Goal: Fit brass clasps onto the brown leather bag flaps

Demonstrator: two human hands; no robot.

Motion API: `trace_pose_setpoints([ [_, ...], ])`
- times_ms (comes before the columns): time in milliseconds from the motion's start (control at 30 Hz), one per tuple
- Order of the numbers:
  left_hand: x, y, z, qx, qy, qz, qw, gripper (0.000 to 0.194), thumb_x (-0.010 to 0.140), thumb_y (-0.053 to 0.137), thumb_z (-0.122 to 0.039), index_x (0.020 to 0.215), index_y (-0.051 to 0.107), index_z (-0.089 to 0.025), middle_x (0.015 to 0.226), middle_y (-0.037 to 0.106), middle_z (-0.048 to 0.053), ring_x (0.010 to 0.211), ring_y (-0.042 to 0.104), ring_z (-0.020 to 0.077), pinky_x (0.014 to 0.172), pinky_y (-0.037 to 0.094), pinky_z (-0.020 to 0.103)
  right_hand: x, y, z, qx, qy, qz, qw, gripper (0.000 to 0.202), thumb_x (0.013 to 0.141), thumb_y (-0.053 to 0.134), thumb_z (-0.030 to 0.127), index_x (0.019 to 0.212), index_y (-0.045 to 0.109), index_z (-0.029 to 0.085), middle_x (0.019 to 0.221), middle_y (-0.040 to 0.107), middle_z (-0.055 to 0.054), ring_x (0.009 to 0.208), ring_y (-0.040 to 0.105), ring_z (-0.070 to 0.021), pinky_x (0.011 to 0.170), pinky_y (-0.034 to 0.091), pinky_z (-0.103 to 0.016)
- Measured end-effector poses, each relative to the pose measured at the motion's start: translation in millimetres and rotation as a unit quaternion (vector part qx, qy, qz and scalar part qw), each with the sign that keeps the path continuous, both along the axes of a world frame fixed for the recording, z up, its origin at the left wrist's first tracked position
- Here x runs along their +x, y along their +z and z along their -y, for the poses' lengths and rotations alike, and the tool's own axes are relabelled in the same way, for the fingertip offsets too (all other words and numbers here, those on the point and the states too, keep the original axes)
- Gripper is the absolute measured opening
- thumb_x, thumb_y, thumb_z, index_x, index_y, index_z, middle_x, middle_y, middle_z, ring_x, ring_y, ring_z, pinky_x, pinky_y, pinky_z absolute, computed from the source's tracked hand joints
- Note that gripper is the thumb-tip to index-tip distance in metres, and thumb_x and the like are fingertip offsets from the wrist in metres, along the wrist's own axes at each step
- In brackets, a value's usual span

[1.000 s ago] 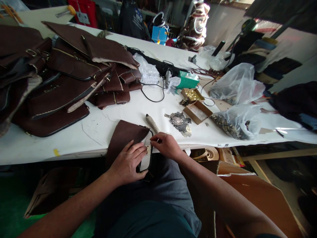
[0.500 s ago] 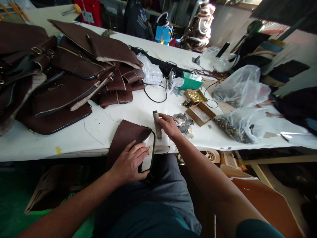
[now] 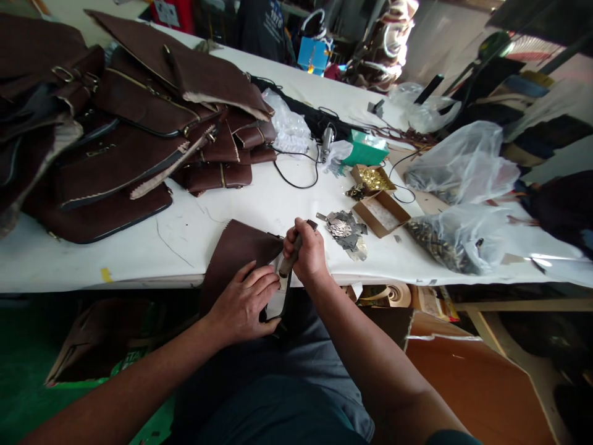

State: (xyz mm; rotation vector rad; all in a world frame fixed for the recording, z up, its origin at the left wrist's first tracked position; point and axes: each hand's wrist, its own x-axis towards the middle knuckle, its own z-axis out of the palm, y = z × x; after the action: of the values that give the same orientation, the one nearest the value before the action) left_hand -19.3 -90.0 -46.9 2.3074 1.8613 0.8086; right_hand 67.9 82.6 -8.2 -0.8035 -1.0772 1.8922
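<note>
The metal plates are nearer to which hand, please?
Right: the right hand, gripping a tool, is just beside the metal plates; the left hand lies farther left, on the brown piece.

Bag workshop, piled brown bags (image 3: 125,176), metal plates (image 3: 345,230)

brown leather piece (image 3: 241,247): partly covered by left hand (image 3: 245,301)
tool (image 3: 286,264): middle hidden in right hand (image 3: 309,254)
leather pile (image 3: 125,167), beyond left hand: cut off leftward
plastic bag (image 3: 467,238), right of right hand: can't make out contents

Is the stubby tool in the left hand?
No, the right hand grips the stubby tool, while the left hand rests on the brown leather piece.
</note>
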Motion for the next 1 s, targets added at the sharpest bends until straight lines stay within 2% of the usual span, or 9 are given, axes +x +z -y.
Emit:
trace_pose_setpoints([
  [200,-1.7,-2.2,-1.3,-0.004,0.002,0.005,1.0,0.053,0.091,0.072,-0.047,0.132,0.072,-0.014,0.138,0.073,0.016,0.141,0.057,0.0353,0.133,0.029,0.057,10.5,0.8,18.4,0.091,0.014,0.054,0.994,0.037,0.095,0.064,0.05,0.077,0.044,0.025,0.058,0.047,0.007,0.045,0.042,-0.0103,0.043,0.037,-0.025],
  [367,-0.6,-7.1,-0.6,0.011,0.003,0.004,1.0,0.055,0.091,0.072,-0.047,0.133,0.071,-0.012,0.138,0.073,0.017,0.142,0.057,0.0355,0.134,0.029,0.055,26.7,3.1,40.1,0.213,0.032,0.123,0.969,0.032,0.096,0.064,0.045,0.076,0.048,0.025,0.058,0.054,0.005,0.052,0.05,-0.0134,0.057,0.046,-0.029],
  [533,1.5,-8.8,1.5,0.02,0.01,0.003,1.0,0.059,0.091,0.071,-0.048,0.137,0.069,-0.011,0.137,0.073,0.017,0.142,0.057,0.0365,0.135,0.029,0.056,33.9,14.3,39.8,0.246,0.028,0.118,0.962,0.03,0.095,0.064,0.039,0.074,0.048,0.026,0.06,0.054,0.004,0.055,0.05,-0.0145,0.059,0.045,-0.03],
  [667,0.7,-10.3,2.8,0.022,0.005,0.001,1.0,0.061,0.092,0.071,-0.051,0.137,0.067,-0.01,0.14,0.07,0.019,0.144,0.055,0.0366,0.135,0.027,0.057,35.3,25.5,41.1,0.282,0.006,0.049,0.958,0.029,0.096,0.064,0.042,0.076,0.052,0.026,0.066,0.056,0.002,0.057,0.052,-0.0159,0.062,0.047,-0.033],
  [733,0.2,-11.1,3.2,0.022,0.006,0.008,1.0,0.062,0.091,0.072,-0.051,0.138,0.066,-0.011,0.141,0.07,0.018,0.145,0.055,0.0365,0.135,0.027,0.058,35.8,22.6,42.8,0.288,0.016,0.046,0.956,0.03,0.096,0.063,0.046,0.076,0.052,0.026,0.068,0.057,0.001,0.058,0.052,-0.0167,0.062,0.048,-0.034],
  [867,0.3,-12.0,3.0,0.02,0.013,0.022,0.999,0.058,0.088,0.075,-0.048,0.133,0.068,-0.012,0.139,0.07,0.019,0.143,0.057,0.0368,0.134,0.032,0.058,37.3,5.8,42.3,0.285,0.049,0.114,0.951,0.033,0.094,0.063,0.046,0.071,0.049,0.026,0.064,0.055,0.001,0.058,0.05,-0.017,0.062,0.046,-0.034],
  [1000,0.3,-13.0,2.5,0.016,0.011,0.017,1.0,0.057,0.088,0.075,-0.049,0.13,0.068,-0.011,0.139,0.07,0.019,0.144,0.056,0.0368,0.135,0.03,0.057,35.9,-3.1,41.0,0.276,0.048,0.081,0.956,0.031,0.095,0.061,0.048,0.076,0.052,0.026,0.07,0.058,0.0,0.06,0.051,-0.017,0.062,0.046,-0.034],
])
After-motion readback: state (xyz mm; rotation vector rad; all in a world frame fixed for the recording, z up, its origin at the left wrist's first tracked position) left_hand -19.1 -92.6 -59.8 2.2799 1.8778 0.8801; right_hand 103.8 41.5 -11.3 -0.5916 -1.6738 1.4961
